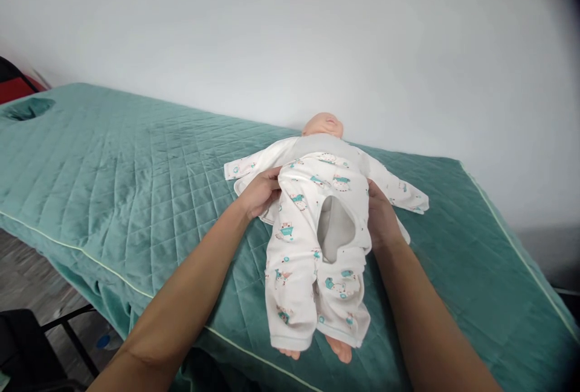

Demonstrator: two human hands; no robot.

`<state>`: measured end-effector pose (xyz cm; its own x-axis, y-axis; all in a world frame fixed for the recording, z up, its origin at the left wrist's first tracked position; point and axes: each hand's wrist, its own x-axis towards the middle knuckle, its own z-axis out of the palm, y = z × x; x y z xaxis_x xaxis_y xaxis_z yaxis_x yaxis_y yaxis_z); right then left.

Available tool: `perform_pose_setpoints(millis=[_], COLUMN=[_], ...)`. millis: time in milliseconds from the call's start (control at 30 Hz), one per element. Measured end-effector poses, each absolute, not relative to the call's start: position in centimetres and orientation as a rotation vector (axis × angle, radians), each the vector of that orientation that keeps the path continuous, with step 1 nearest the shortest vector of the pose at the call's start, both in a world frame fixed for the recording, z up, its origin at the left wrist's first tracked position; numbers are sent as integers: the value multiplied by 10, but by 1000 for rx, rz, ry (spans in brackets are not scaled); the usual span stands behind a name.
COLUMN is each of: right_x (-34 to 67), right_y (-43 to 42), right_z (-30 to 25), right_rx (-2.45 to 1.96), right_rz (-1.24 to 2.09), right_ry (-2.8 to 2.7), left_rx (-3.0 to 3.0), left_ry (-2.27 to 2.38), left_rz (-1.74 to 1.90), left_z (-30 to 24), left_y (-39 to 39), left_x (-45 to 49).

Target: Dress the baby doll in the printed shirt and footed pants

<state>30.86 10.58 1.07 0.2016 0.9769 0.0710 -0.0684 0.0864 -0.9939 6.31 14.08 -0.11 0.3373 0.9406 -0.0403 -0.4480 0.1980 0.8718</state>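
A baby doll (324,124) lies on its back on the green quilted cover, head toward the wall. It wears white printed open-crotch baby pants (294,259) over a white long-sleeved top (258,161), whose sleeves spread out to both sides. Fingers of my left hand (263,194) are closed on the left edge of the pants near the waist, their tips partly hidden by cloth. At the opposite side, my right hand (383,214) grips the pants' right edge, most of its fingers out of sight. The doll's bare feet (339,348) poke out below the cuffs.
The padded bed (136,162) has a face hole (29,108) at its far left end and stands against a white wall (226,35). A black chair (29,343) is at the lower left, near the bed's front edge. Something red (18,89) shows behind the left end.
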Motion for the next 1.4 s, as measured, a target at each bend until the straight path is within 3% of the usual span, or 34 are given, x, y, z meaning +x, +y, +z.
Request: perform_pose_setpoints(millis=[133,367,733,933,1133,1400], right_x=[308,305,303,299,302,299], right_y=[103,103,107,99,99,97], right_z=[14,14,8,24,20,22], right_rx=[-1024,-995,-1161,-1355,-1367,-1330], right_rz=[1280,1284,1154,967,866,842], right_ry=[-894,-895,-909,-1215,-1323,-1303], left_rx=[916,1079,988,1057,903,744], left_ry=[661,757,867,1019,804,777], left_rz=[1095,1109,1149,1118,954,1081], left_z=[-3,-1,-1,3,12,16], left_y=[138,133,137,139,139,135], left_x=[63,66,72,74,67,78])
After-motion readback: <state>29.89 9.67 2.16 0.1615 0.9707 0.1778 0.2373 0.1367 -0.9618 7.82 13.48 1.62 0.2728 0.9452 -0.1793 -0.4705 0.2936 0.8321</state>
